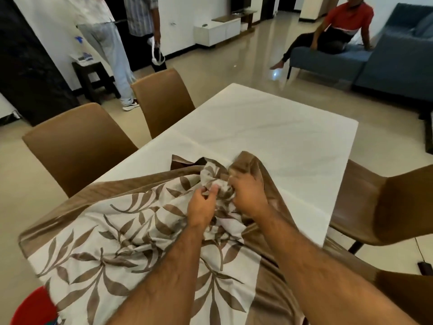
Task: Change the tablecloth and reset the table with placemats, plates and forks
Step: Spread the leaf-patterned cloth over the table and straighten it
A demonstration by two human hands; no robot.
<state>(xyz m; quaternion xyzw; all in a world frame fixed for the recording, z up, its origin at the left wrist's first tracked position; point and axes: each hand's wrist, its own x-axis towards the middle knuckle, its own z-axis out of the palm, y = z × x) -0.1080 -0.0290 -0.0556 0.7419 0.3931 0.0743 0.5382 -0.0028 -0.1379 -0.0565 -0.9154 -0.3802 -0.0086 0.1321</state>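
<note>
A cream tablecloth (100,249) with brown leaf print and a wide brown border lies bunched over the near end of the white table (269,137). Its far part is gathered into a crumpled heap near the table's middle. My left hand (201,207) pinches a fold of the cloth at that heap. Just to its right, my right hand (248,195) is closed around the bunched cloth under the brown border. The far half of the table top is bare white. No placemats, plates or forks are in view.
Two tan chairs (77,146) (164,99) stand along the table's left side and two more (384,202) on the right. Two people stand at the back left, one sits on a blue sofa (384,64). A red object (35,308) shows at bottom left.
</note>
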